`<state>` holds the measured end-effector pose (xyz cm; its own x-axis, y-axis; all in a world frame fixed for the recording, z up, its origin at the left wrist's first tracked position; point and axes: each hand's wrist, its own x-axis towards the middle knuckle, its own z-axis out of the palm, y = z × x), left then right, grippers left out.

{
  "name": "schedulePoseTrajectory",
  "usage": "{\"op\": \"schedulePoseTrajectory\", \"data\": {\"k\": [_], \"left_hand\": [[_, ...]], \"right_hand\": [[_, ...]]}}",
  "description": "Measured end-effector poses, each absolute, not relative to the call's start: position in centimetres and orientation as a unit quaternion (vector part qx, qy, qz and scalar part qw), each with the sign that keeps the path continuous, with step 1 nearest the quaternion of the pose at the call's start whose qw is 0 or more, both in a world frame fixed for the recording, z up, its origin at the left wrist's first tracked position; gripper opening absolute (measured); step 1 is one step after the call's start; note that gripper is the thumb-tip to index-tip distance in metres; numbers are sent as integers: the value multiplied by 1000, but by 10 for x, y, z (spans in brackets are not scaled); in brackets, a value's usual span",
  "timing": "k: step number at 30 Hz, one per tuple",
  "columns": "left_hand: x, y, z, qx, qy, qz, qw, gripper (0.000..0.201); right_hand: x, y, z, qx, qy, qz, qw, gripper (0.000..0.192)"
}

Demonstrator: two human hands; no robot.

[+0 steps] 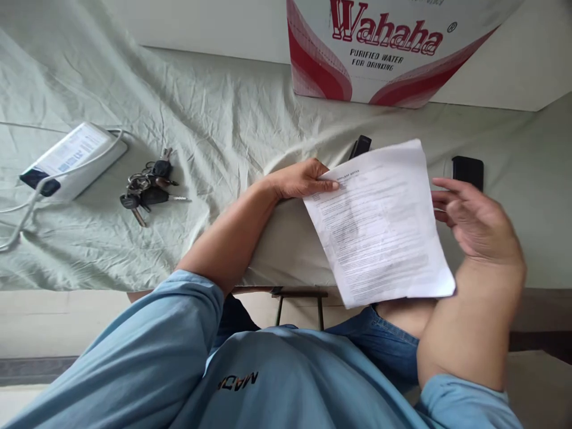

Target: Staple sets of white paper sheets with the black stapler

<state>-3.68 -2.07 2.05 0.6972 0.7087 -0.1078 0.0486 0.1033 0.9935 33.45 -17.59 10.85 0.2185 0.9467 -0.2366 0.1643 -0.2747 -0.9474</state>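
While my left hand (304, 180) pinches a white rectangular printed paper sheet (379, 232), my right hand (480, 223), fingers loosely spread, grips nothing beside it. Picking up seems done, putting down not yet. Above the near edge of the wrinkled pale-green cloth (232, 119), its headed end points away from me, long axis leaning left.

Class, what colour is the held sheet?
The sheet is white with dark print (head view).

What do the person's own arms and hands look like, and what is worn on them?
The left hand and right hand are bare, with no glove or watch visible. The light blue sleeves end near the elbows, leaving both forearms uncovered. The matching shirt has small, mostly dark lettering on its front.
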Motion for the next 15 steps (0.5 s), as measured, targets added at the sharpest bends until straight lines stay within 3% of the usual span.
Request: {"op": "schedulePoseTrajectory", "data": {"k": [1,4,7,12,15], "left_hand": [[-34,-21,26,670,279,143,673,55],[-28,-21,38,713,256,56,650,51],[-26,-21,40,706,249,49,661,40],[-27,-19,33,647,260,122,706,46],[-26,-20,31,635,273,143,708,41]], "right_hand": [[324,-173,106,-644,-438,472,413,74],[299,-167,100,-622,-488,477,385,65],[292,-163,92,-641,-509,439,371,49],[314,-161,80,-700,-455,443,326,62],[329,-160,76,-715,-441,452,300,59]]}}
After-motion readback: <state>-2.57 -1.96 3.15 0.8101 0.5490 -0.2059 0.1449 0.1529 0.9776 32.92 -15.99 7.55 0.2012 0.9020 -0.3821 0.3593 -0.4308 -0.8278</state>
